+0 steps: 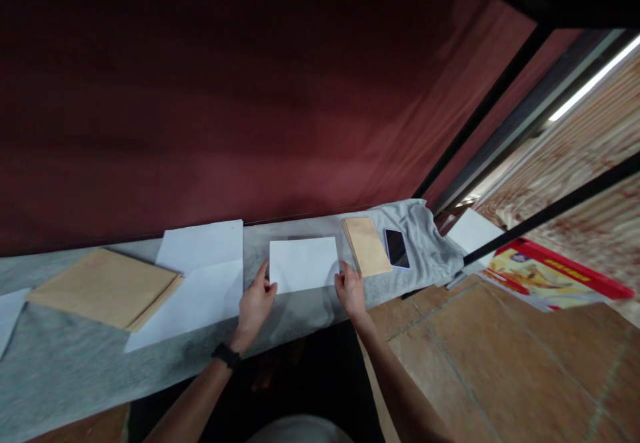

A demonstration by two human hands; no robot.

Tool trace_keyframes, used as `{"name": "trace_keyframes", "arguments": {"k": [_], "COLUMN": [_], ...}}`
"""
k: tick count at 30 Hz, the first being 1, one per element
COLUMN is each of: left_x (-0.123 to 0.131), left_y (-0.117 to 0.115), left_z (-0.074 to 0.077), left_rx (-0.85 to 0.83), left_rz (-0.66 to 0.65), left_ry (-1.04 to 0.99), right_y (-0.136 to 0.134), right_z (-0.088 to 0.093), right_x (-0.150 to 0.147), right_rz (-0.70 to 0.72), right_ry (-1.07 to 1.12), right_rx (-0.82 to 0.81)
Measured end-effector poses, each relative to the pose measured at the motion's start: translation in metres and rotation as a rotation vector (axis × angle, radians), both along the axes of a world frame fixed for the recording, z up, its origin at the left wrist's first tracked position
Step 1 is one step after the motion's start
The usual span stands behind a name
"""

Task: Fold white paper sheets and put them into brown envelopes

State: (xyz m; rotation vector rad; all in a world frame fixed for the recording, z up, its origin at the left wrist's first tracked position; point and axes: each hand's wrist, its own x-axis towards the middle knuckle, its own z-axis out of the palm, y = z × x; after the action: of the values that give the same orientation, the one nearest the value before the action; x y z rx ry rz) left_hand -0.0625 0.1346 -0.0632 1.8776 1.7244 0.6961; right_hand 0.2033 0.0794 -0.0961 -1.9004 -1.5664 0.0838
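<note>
A white sheet of paper (304, 264), perhaps folded, lies or hovers just over the grey cloth in front of me. At its lower left corner is my left hand (256, 306), thumb and forefinger curled at the edge. My right hand (351, 290) pinches the right edge of the same sheet. Close to the right hand lies a small stack of brown envelopes (369, 246). Larger white sheets (207, 296) with a crease across them lie to the left of my left hand. The undersides of both grips are hidden.
A grey cloth (310, 316) covers the long narrow bench. Larger brown envelopes (103, 286) overlap the white sheets at left. A phone (397, 248) lies at right near bunched cloth. Beyond are a black metal bar (550, 206) and a red-yellow box (550, 273) low down.
</note>
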Motion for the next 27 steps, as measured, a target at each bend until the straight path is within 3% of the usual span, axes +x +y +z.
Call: {"name": "trace_keyframes", "arguments": {"k": [6, 11, 14, 18, 21, 27], "left_x": [0.001, 0.006, 0.028, 0.067, 0.078, 0.071], "left_y": [-0.002, -0.003, -0.001, 0.013, 0.027, 0.045], "left_z": [0.006, 0.003, -0.006, -0.022, -0.028, -0.03], "left_rx": [-0.013, 0.234, 0.342, 0.289, 0.252, 0.272], "left_rz": [-0.01, -0.119, -0.273, -0.429, -0.41, -0.312], "left_ry": [0.184, 0.304, 0.255, 0.279, 0.33, 0.48], "right_y": [-0.003, 0.001, 0.015, 0.044, 0.061, 0.073], "right_z": [0.003, 0.01, 0.013, 0.014, 0.012, 0.004], "right_x": [-0.005, -0.018, -0.041, -0.073, -0.078, -0.06], "right_rz": [-0.025, -0.001, 0.119, 0.267, 0.237, 0.206], "right_ry": [-0.132, -0.135, -0.064, -0.063, -0.109, -0.234], "right_rx": [0.006, -0.022, 0.006, -0.06, -0.112, -0.143]}}
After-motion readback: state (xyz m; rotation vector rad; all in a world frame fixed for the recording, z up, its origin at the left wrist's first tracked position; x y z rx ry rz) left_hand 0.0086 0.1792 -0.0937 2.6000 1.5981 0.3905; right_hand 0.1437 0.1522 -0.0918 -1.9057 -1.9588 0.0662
